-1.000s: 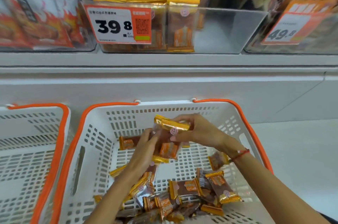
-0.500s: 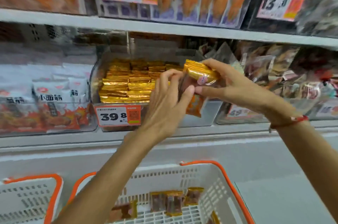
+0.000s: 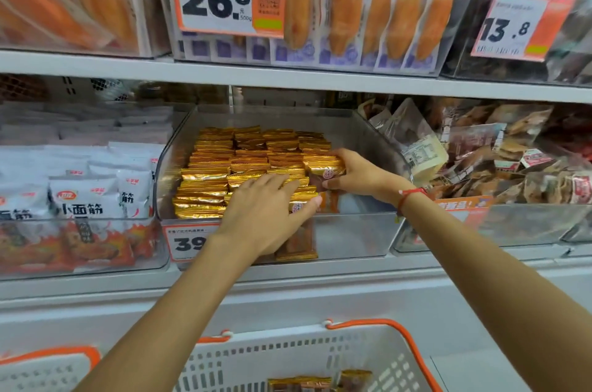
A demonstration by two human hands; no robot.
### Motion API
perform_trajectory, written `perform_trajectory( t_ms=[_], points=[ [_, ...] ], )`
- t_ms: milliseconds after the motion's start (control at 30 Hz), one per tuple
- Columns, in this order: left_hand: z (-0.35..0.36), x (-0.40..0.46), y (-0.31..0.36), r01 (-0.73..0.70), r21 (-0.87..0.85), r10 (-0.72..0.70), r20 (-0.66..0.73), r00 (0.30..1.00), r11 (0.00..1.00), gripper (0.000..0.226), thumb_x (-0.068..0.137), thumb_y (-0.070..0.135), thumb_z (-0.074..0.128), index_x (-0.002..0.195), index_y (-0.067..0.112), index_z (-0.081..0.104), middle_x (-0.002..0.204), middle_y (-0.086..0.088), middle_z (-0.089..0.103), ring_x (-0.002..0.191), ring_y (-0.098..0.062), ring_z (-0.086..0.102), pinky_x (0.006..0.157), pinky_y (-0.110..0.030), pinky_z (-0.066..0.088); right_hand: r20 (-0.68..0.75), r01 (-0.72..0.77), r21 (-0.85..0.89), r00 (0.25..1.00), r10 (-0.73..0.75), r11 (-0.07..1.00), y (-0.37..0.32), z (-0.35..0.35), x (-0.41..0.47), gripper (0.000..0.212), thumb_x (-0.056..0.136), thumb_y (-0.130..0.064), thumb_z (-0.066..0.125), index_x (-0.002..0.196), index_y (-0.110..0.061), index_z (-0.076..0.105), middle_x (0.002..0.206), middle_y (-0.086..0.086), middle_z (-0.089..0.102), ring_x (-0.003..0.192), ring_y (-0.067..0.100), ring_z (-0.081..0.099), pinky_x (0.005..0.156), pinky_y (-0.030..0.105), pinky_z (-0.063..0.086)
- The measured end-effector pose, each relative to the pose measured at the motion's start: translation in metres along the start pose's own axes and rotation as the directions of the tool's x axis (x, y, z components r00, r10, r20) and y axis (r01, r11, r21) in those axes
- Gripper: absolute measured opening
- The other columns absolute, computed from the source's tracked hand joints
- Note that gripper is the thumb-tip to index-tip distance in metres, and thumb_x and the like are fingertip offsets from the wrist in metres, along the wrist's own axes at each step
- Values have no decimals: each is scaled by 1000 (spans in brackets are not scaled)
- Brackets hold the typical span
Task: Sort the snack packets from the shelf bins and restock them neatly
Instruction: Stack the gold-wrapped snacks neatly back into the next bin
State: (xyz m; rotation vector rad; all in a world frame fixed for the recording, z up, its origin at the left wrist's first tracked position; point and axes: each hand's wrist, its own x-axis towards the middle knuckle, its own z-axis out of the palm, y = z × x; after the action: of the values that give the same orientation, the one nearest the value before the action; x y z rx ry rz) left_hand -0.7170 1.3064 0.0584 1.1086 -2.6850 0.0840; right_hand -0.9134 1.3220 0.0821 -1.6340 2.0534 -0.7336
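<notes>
A clear plastic bin (image 3: pixel 358 231) on the middle shelf holds rows of upright gold-topped snack packets (image 3: pixel 224 167). My right hand (image 3: pixel 358 175) grips a small stack of gold packets (image 3: pixel 323 167) at the right end of the rows, inside the bin. My left hand (image 3: pixel 269 215) lies with fingers stretched over the front packets, its fingertips touching one packet (image 3: pixel 301 202). Below, a white basket with orange rim (image 3: pixel 384 356) holds a few more of the same packets (image 3: pixel 320 382).
A bin of white and red packets (image 3: pixel 80 199) stands to the left, a bin of mixed brown packets (image 3: pixel 496 161) to the right. The shelf above carries purple packs (image 3: pixel 368 7) and price tags. A second white basket (image 3: pixel 48 369) sits at the lower left.
Both hands lifted the packet stack out of the basket up to the shelf, then moved it forward and down into the gold-packet bin. The left hand shifted off the stack onto the front rows.
</notes>
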Motion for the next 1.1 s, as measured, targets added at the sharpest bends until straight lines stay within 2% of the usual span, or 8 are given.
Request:
perform_trajectory(
  t_ms=[200,533,667,767,833,933,1000,1100],
  points=[
    [2,1,1,11,12,-11,-5,1000,1000,70,94,68,12,149,31,34,156,4,31,145,-18,25,116,-39,23,-38,31,-458,998,-55,888,21,3,24,65,70,-38,83,127,-20,58,125,7,56,115,27,51,98,41,43],
    [-1,-2,0,-45,-19,41,-171,984,999,58,98,59,29,140,23,47,147,1,45,137,-18,36,112,-38,26,-137,-6,-295,990,-37,955,6,3,-17,81,72,-30,83,141,-12,42,133,12,47,119,29,48,102,44,43],
    [7,-50,5,-135,-172,15,-560,828,976,26,95,34,52,112,20,65,114,2,65,108,-16,55,89,-30,41,-389,276,-290,841,-376,917,1,24,-96,46,84,-22,71,127,-19,56,125,1,49,98,11,53,81,30,51],
    [45,-111,4,-115,-287,-86,-603,793,951,18,92,28,51,97,21,67,92,8,64,85,-10,56,66,-19,38,-418,406,-225,780,-465,885,21,76,-153,22,87,-29,63,109,-26,63,105,-8,59,83,7,55,64,22,47],
    [89,-149,-5,-13,-362,-173,-475,863,932,15,91,27,51,94,25,66,85,13,63,77,-7,56,55,-12,33,-313,362,-245,848,-427,899,49,126,-173,18,88,-31,60,106,-29,64,97,-12,61,80,7,54,64,22,44],
    [164,-196,-22,242,-395,-275,-27,961,886,15,95,26,54,104,32,65,97,15,65,84,-8,63,57,-19,43,84,198,-228,979,-184,953,98,210,-191,23,94,-31,57,117,-27,62,102,-6,64,87,13,58,70,30,48],
    [217,-227,-31,390,-309,-293,316,902,868,25,99,25,51,121,32,61,118,13,62,101,-8,63,67,-18,43,279,157,-250,957,-84,956,128,266,-200,29,98,-29,53,126,-22,58,111,2,65,95,20,61,74,35,48],
    [282,-268,-37,582,-258,-312,644,698,771,42,99,28,51,141,25,45,139,5,53,120,-11,56,90,-21,47,430,98,-244,903,17,965,149,341,-208,46,100,-35,50,141,-17,43,138,7,50,122,26,51,96,40,44]
  ],
)
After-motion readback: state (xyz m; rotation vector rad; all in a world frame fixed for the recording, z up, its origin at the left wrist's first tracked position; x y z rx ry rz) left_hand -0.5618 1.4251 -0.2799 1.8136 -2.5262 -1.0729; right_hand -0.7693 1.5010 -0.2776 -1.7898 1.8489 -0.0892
